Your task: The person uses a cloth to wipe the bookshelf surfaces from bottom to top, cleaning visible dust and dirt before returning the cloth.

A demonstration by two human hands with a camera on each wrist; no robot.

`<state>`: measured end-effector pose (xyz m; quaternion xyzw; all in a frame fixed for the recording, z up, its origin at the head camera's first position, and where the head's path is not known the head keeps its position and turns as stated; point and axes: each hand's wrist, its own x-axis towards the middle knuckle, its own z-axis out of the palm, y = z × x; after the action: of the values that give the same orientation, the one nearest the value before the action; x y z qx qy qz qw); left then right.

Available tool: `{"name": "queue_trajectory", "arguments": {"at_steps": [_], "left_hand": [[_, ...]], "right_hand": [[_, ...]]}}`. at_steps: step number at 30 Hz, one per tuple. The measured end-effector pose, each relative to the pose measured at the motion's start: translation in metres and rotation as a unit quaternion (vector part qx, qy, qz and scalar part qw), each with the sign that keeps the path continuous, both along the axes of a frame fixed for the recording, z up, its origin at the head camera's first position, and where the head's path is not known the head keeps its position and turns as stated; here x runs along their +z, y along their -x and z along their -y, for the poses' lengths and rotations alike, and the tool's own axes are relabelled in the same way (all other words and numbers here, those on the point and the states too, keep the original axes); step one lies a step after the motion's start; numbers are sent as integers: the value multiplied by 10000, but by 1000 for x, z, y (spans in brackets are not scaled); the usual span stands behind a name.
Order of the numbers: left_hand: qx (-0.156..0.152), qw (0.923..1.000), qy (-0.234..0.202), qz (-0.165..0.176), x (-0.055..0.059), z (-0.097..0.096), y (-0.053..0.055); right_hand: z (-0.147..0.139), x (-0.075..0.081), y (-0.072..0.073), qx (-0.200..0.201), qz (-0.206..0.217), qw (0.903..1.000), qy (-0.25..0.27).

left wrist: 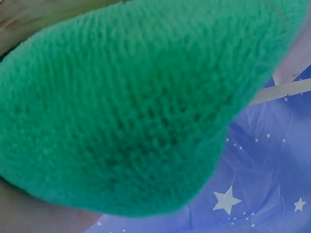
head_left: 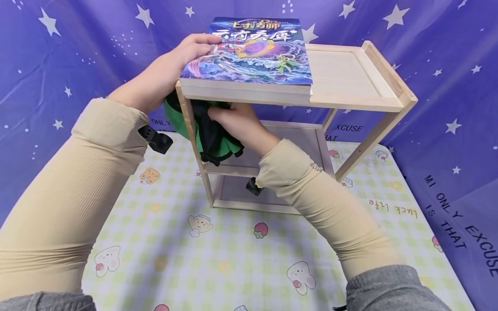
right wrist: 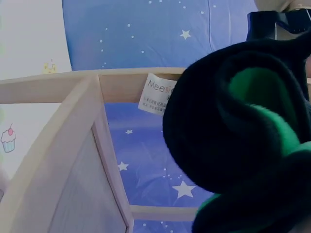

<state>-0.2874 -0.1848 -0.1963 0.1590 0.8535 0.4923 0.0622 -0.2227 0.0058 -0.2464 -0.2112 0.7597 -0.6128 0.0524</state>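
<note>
My right hand [head_left: 243, 123] reaches under the top shelf of a small wooden rack and grips a green cloth with black trim [head_left: 229, 149]. The cloth's black edge is wavy and hangs beside the rack's left front post. Over the top left corner, my left hand [head_left: 183, 56] rests with its fingers on a thick blue illustrated book [head_left: 256, 60]; its thumb is hidden. Close up in the left wrist view, the fuzzy green cloth [left wrist: 131, 111] fills most of the frame. The right wrist view shows the cloth's rolled black edge [right wrist: 199, 131] and a white label [right wrist: 155, 94].
The wooden rack [head_left: 389, 73] has a top shelf, a middle shelf [head_left: 295, 144] and a bottom shelf [head_left: 237, 190]. It stands on a green checked tablecloth [head_left: 225, 242]. Blue star-patterned curtain [head_left: 93, 39] surrounds the table at the back and sides.
</note>
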Motion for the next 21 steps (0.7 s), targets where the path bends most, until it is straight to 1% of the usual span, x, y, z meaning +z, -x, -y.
{"name": "queue_trajectory", "arguments": {"at_steps": [1,2,3,4,5,7,9,11,13,16,18,21], "left_hand": [[73,9997,237,16,10,-7,-30],[123,9997,230,37,18,-14,-47],[143,9996,222,60,25,-19,-61],[144,9996,214,74,30,-23,-70],[122,9997,217,70,32,-25,-76],[78,9998,194,53,33,-25,-76],[26,9998,168,33,30,-22,-71],[39,9998,174,38,27,-20,-65],[77,9998,187,23,25,-19,-62],[42,9998,200,2,25,-20,-63],[-68,9999,110,10,25,-19,-63],[-158,9998,10,72,26,-19,-63]], "right_hand": [[0,0,0,52,48,10000,-37],[0,0,0,162,59,9998,-44],[0,1,0,301,93,9995,-63],[0,1,0,455,120,9989,-44],[-1,2,1,616,167,9980,-12],[-2,2,1,998,257,9946,140],[-2,1,2,1297,266,9906,341],[0,1,3,1508,181,9872,481],[4,2,3,1669,26,9843,571],[11,5,3,1688,-195,9846,416],[16,7,1,1615,-271,9861,276],[23,6,1,1401,-381,9894,-16]]}}
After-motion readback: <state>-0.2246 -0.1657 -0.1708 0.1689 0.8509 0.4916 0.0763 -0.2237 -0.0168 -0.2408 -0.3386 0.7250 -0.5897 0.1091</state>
